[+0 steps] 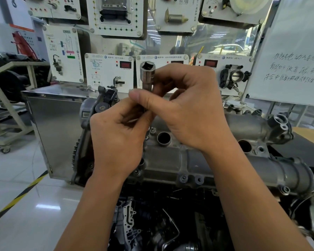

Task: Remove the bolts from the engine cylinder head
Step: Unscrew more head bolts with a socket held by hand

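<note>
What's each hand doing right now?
Left hand: grips the socket at its lower end.
Right hand: pinches the socket higher up.

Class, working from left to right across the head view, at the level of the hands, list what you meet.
Steel cabinet → left hand → right hand → open round port at the far right. The socket, held by both hands, overlaps them, so it is left out.
</note>
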The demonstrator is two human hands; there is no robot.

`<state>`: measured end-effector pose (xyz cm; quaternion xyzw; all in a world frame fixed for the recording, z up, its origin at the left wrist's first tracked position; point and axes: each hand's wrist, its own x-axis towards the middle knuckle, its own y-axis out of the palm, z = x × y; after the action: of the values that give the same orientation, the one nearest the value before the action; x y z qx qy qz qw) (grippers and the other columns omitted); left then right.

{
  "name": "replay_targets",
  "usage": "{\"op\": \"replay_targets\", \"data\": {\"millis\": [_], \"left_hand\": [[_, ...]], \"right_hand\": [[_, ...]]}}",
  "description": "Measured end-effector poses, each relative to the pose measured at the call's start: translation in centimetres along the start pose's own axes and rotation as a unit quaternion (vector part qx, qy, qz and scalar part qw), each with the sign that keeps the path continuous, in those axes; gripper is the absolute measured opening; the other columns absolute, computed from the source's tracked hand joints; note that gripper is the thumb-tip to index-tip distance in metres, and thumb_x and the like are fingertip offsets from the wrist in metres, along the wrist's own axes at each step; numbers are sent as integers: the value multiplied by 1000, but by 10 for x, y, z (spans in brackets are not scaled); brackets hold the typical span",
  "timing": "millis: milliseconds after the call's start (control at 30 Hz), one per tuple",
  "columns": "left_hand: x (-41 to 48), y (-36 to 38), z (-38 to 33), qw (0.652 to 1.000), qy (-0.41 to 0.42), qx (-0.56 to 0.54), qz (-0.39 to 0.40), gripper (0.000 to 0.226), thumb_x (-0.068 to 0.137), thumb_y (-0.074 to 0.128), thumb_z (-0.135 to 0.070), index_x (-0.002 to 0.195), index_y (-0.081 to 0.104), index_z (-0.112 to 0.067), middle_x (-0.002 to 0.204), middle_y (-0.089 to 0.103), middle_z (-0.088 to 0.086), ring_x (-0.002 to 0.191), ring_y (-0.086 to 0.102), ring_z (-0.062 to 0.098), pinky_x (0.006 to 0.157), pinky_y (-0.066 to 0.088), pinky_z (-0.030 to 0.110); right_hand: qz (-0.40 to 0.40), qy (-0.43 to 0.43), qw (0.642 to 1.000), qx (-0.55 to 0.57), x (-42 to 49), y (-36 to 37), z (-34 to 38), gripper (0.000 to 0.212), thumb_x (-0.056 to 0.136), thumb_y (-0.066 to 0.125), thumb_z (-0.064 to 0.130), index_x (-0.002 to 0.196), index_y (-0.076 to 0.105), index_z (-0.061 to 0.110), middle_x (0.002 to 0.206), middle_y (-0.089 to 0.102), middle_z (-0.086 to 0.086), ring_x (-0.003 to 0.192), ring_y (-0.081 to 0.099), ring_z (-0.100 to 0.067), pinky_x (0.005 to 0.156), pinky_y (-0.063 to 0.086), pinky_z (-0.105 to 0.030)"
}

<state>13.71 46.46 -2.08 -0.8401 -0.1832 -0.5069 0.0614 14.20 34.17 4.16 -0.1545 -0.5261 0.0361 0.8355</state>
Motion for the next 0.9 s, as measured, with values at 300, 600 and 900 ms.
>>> {"op": "replay_targets", "data": {"millis": [300, 600, 900], "left_hand": [[8, -4, 3, 998, -24, 51, 20, 10, 87, 69, -11, 93, 63, -7, 83, 70, -3, 76, 68, 7, 65, 54, 23], [8, -11, -12, 994, -19, 95, 49, 27, 80, 73, -10, 90, 66, -35, 81, 70, -32, 77, 67, -10, 66, 49, 5], [8, -3, -2, 986, -136, -1, 100, 31, 85, 71, -21, 113, 62, -13, 103, 72, 0, 97, 70, 17, 83, 58, 39]], "right_hand": [[27, -11, 999, -44, -3, 9, 3, 12, 87, 73, 13, 97, 71, 7, 88, 70, 0, 82, 66, -12, 74, 55, -28], [29, -24, 996, -77, -3, 5, 5, 28, 88, 72, 24, 83, 68, -3, 75, 67, -11, 74, 62, -24, 69, 49, -43], [-68, 29, 997, -38, -3, 10, 6, 31, 86, 76, 23, 82, 67, -6, 67, 66, -15, 65, 63, -29, 61, 51, -44]]}}
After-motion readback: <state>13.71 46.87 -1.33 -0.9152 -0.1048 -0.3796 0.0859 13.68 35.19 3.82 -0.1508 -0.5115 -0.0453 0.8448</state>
